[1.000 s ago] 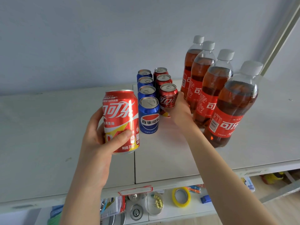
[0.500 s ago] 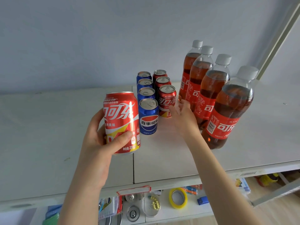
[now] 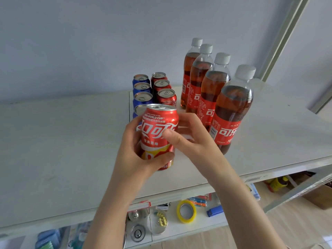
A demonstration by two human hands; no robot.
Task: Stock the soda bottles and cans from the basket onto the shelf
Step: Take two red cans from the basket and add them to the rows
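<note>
A red cola can (image 3: 158,130) is held upright above the white shelf (image 3: 62,144), in front of the can rows. My left hand (image 3: 136,159) wraps it from the left and below. My right hand (image 3: 190,139) touches it from the right, thumb across its front. Behind it stand a row of blue cans (image 3: 142,88) and a row of red cans (image 3: 162,87); the nearest blue can is mostly hidden. Several cola bottles (image 3: 231,112) stand in a line to the right. No basket is in view.
A grey wall backs the shelf and a metal upright (image 3: 282,40) slants at the right. The lower shelf holds a yellow tape roll (image 3: 186,211), a blue lighter (image 3: 214,211), metal parts and clips. A cardboard box (image 3: 321,198) sits on the floor at right.
My left hand has carried the red can rightwards, in front of the can rows. My right hand left the standing red can and came back onto the held can.
</note>
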